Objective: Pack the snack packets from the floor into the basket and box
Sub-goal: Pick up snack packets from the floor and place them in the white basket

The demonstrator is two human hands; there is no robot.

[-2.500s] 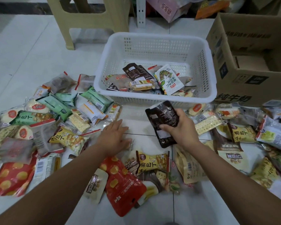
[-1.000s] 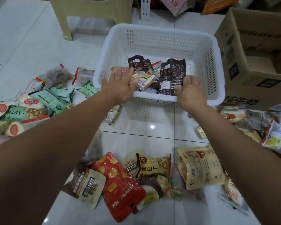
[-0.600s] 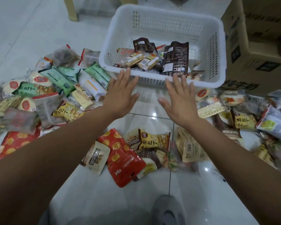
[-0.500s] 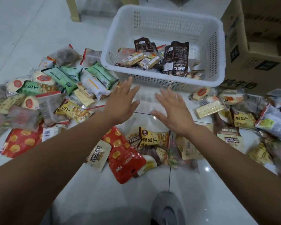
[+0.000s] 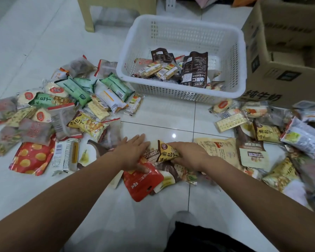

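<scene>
Yellow packet [image 5: 167,151]: lies on the floor heap nearest the person, overlapped with its neighbours; not yet packed.
Right hand [image 5: 189,155]: grip is clamped on the yellow packet's right end, with the fingers curled over it.
Left hand [image 5: 132,152]: grip is apart, fingers straight. It is laid flat on a brown packet [image 5: 151,155], with the thumb on the red pouch [image 5: 142,182].
Basket [image 5: 182,96]: ahead, well apart from both hands. A shallow layer of packets is held, with a dark pouch [image 5: 195,70] leaning among them.
Box [image 5: 262,88]: just right of the basket; contents cannot be made out.
Floor [image 5: 35,51]: side heaps [image 5: 80,99] are spread left and right of a bare tile lane.
Progress: judged early, since most packets are unpacked.
Risk 1: neighbours may be dragged up with the yellow packet and shed on the way, because the films overlap.
Risk 2: the packet may slip out in the carry, as it is held by one end only and the film is slick.
Risk 3: the contents may be crushed if the grip is tightened to compensate.
</scene>
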